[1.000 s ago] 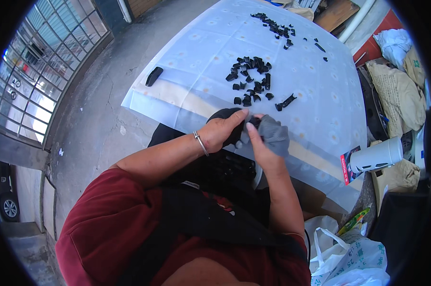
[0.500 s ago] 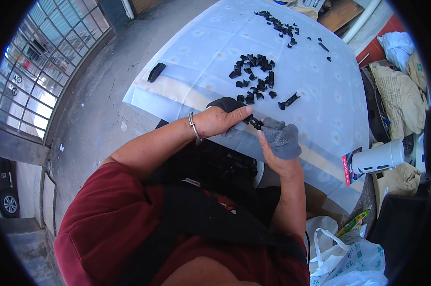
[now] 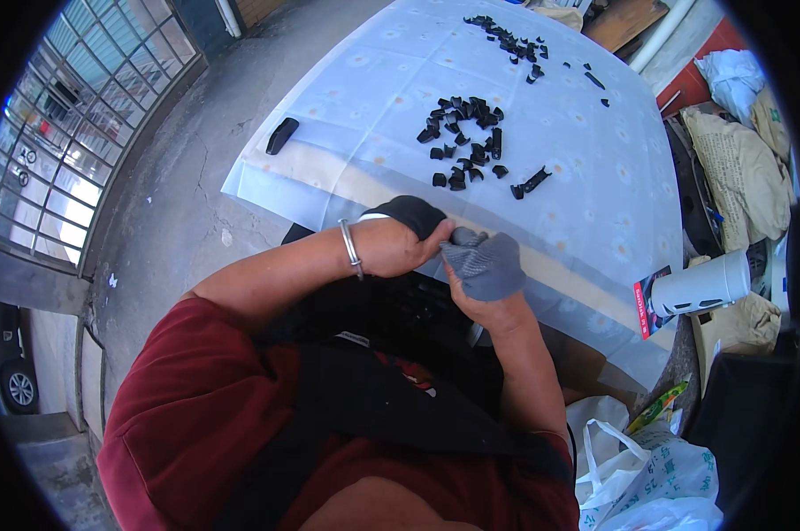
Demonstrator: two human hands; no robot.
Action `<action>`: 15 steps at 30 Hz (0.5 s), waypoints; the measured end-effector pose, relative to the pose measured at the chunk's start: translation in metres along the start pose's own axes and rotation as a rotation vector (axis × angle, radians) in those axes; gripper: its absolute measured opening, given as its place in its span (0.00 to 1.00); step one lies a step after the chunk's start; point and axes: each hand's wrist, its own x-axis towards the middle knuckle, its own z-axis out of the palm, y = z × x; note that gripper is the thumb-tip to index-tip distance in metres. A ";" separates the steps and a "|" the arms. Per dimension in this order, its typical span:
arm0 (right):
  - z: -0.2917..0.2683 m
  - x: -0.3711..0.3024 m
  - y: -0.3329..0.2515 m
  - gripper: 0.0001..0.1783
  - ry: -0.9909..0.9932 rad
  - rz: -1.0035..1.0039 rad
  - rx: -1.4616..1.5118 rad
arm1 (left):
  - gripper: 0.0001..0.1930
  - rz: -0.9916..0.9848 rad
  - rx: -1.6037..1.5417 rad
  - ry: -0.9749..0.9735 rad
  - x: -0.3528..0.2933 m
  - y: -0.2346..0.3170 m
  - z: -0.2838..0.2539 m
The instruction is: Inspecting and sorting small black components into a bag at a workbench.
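My left hand [image 3: 398,241], partly covered by a black and grey glove and with a silver bangle at the wrist, meets my right hand [image 3: 486,273] at the table's near edge. A grey knit glove covers the right fingers; its thumb is bare. Both hands are closed and pressed together around a small black plastic part, which they now hide. Just beyond them lies a longer black plastic piece [image 3: 532,183]. A loose pile of small curved black plastic pieces [image 3: 478,152] sits farther in on the table.
The table [image 3: 355,115] has a pale flowered cover. More black pieces [image 3: 515,46] lie at its far side, and an oblong black object [image 3: 282,136] at its left. A light grey cylinder [image 3: 702,285] stands out at the right edge, above white plastic bags [image 3: 612,473].
My right hand has moved left and turned in against my left hand. The black part that showed between them is now covered. The view has shifted slightly.
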 end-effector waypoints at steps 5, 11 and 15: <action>-0.021 0.018 0.030 0.10 -0.315 0.237 0.165 | 0.21 -0.270 0.348 -0.171 0.002 -0.013 -0.028; -0.002 0.021 0.110 0.13 0.043 0.237 -0.464 | 0.14 -0.228 0.468 0.027 0.038 -0.037 -0.005; -0.003 0.015 0.116 0.13 0.027 0.217 -0.428 | 0.13 -0.227 0.510 -0.040 0.041 -0.039 0.000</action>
